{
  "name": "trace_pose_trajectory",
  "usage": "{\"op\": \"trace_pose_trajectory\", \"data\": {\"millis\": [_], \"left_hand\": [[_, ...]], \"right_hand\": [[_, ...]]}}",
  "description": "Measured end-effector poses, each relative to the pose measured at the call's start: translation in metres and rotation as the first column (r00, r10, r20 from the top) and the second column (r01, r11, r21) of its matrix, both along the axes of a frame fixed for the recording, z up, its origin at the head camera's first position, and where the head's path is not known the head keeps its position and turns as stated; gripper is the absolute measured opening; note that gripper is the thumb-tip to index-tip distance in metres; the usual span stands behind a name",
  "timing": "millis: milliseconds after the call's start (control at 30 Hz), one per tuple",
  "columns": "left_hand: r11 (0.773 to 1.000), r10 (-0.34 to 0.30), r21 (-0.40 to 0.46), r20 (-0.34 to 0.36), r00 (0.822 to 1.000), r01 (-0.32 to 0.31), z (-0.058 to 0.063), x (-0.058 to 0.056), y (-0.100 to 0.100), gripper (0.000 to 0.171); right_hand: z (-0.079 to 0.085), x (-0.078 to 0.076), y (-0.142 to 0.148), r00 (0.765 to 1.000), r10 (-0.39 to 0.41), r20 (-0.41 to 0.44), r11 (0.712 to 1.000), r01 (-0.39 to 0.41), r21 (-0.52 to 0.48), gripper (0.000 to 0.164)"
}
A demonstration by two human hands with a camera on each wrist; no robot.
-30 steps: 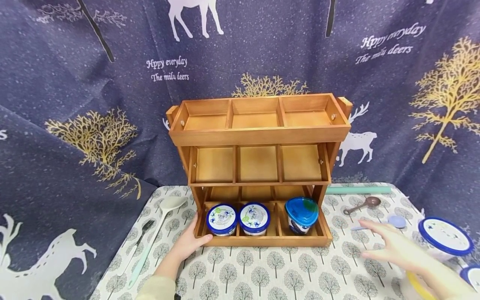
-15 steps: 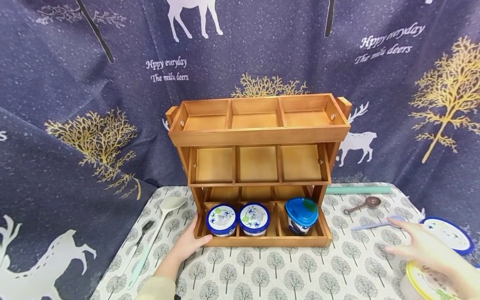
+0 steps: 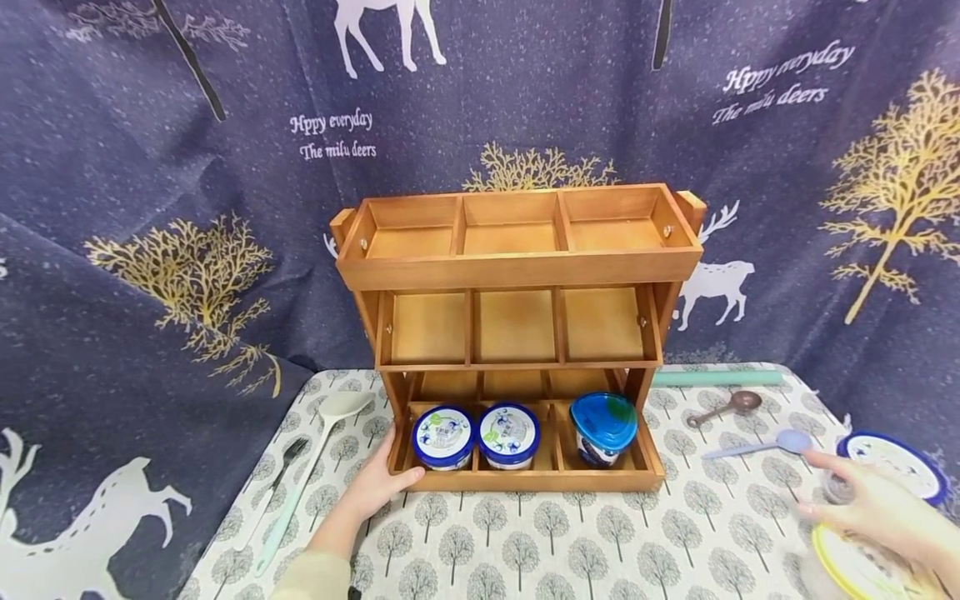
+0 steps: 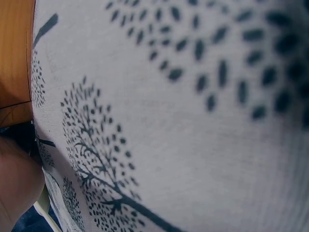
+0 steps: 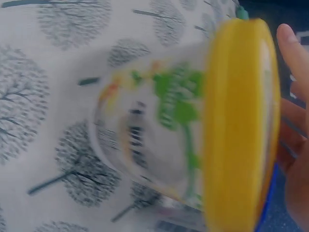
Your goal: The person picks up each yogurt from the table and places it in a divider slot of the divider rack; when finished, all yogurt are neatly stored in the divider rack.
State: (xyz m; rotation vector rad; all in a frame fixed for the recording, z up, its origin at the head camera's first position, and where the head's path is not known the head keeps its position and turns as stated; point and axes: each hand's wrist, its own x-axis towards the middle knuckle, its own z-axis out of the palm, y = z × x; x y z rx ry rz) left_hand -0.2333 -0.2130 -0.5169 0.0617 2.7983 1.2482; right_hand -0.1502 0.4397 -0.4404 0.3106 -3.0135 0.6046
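Note:
My left hand (image 3: pixel 369 490) grips the lower left corner of a three-tier wooden rack (image 3: pixel 517 271), thumb on the front board and fingers along the side. In the left wrist view only part of that hand (image 4: pixel 17 186) shows beside the rack's edge. At the right, my right hand (image 3: pixel 873 508) hovers over a white tub with a yellow lid (image 3: pixel 851 560), thumb and fingers spread, holding nothing. The right wrist view shows this tub (image 5: pixel 178 125) upright with green and yellow print, fingers (image 5: pixel 289 41) just beyond its lid.
Two blue-lidded tubs (image 3: pixel 443 437) and a blue-topped cup (image 3: pixel 603 423) stand in the bottom tier. Another blue-lidded tub (image 3: pixel 892 462) stands far right. A blue spoon (image 3: pixel 791 441), brown measuring spoon (image 3: pixel 742 403), green rod (image 3: pixel 716 378), fork (image 3: pixel 294 452) and pale spatula (image 3: pixel 341 406) lie on the table.
My right hand has moved right, away from the blue spoon to above the yellow-lidded tub. The left hand stays at the rack's corner.

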Motion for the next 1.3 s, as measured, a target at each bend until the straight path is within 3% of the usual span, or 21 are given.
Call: {"op": "trace_pose_trajectory", "data": {"millis": [167, 300, 533, 933, 1133, 1300], "left_hand": [[1.0, -0.008, -0.008, -0.014, 1.0, 0.008, 0.001, -0.001, 0.001, 0.107], [1.0, -0.005, -0.017, -0.014, 1.0, 0.005, 0.001, 0.0, 0.001, 0.106], [0.999, -0.002, -0.034, -0.005, 1.0, 0.002, 0.003, 0.0, -0.001, 0.106], [1.0, 0.008, -0.025, -0.004, 1.0, -0.008, -0.002, 0.001, 0.002, 0.106], [1.0, 0.007, -0.009, -0.006, 1.0, -0.007, 0.0, 0.005, 0.004, 0.106], [1.0, 0.021, -0.017, -0.009, 1.0, -0.021, 0.001, 0.002, 0.001, 0.107]], "right_hand": [[-0.011, 0.008, -0.008, 1.0, 0.0, -0.021, 1.0, -0.001, -0.031, 0.066], [-0.013, 0.011, -0.014, 1.0, -0.022, 0.017, 0.998, 0.023, -0.059, 0.068], [-0.011, 0.004, -0.019, 1.0, -0.022, 0.019, 0.999, 0.023, -0.033, 0.068], [0.003, -0.025, -0.033, 0.999, -0.02, -0.024, 0.999, 0.02, -0.026, 0.067], [0.003, -0.043, -0.034, 0.995, -0.02, -0.099, 1.0, 0.019, -0.008, 0.066], [0.003, -0.052, -0.035, 0.998, -0.025, -0.053, 1.0, 0.025, 0.002, 0.065]]}}
